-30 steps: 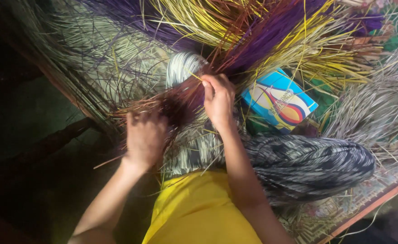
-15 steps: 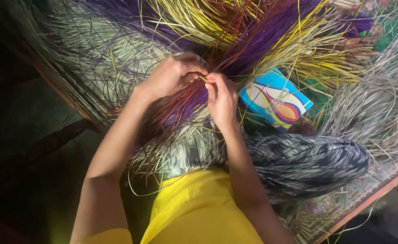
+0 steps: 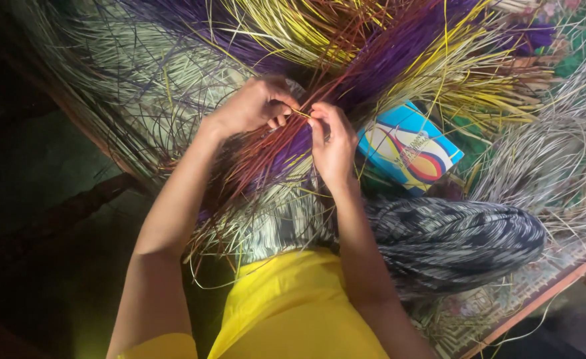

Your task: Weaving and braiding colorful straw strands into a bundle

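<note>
Your left hand (image 3: 253, 106) and right hand (image 3: 333, 143) sit close together over the middle of the work, fingertips nearly meeting. Between them runs a thin yellow strand (image 3: 301, 113); the left hand's thumb and forefinger are pinched shut on one end, and the right hand's fingertips are closed on the other. Both hands rest just above a bundle of red and purple strands (image 3: 273, 156) that fans out beneath your wrists toward your lap. Beyond the hands, long purple strands (image 3: 386, 56) cross a spread of yellow strands (image 3: 286, 26); pale greenish strands (image 3: 127, 86) lie to the left. Just right of the right hand lies a blue box (image 3: 409, 146) with a curved red and yellow design, partly tucked under loose strands. Nearer you, a black-and-white patterned cloth (image 3: 452, 242) covers your lap on the right, and a yellow garment (image 3: 293, 306) shows at bottom centre. A wooden edge (image 3: 539, 299) runs along the lower right.
</note>
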